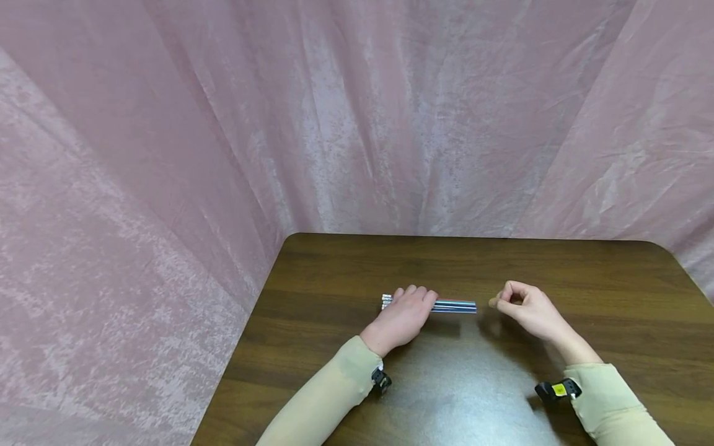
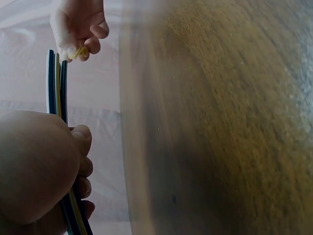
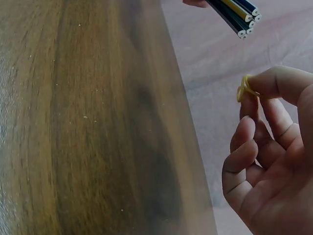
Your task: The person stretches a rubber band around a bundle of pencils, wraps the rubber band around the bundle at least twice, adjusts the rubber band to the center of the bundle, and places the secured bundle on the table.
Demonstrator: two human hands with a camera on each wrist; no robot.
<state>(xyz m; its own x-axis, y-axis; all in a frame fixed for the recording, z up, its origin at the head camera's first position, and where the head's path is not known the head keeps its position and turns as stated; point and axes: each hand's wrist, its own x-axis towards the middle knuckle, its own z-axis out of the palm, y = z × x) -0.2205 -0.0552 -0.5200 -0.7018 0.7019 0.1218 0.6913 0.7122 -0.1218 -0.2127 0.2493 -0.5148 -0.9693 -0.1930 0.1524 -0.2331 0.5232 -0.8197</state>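
A bundle of several unsharpened pencils [image 1: 457, 306], dark with a yellow one among them, lies sideways in the grip of my left hand [image 1: 404, 316]. Silvery-white ends poke out past the fingers on the left; the flat cut ends point right. The left wrist view has the fingers curled round the pencils [image 2: 56, 83]. Across from those cut ends, a short gap away, my right hand [image 1: 532, 310] pinches a yellow rubber band [image 3: 248, 88] between thumb and forefinger. The band looks looped over on itself, and the other fingers are loosely bent.
Both hands are above a brown wooden table [image 1: 346, 266] with rounded far corners. Pink velvety curtains [image 1: 390, 124] hang behind it and along the left. A small dark camera [image 1: 381, 379] sits on the left wrist, another camera [image 1: 558, 390] on the right.
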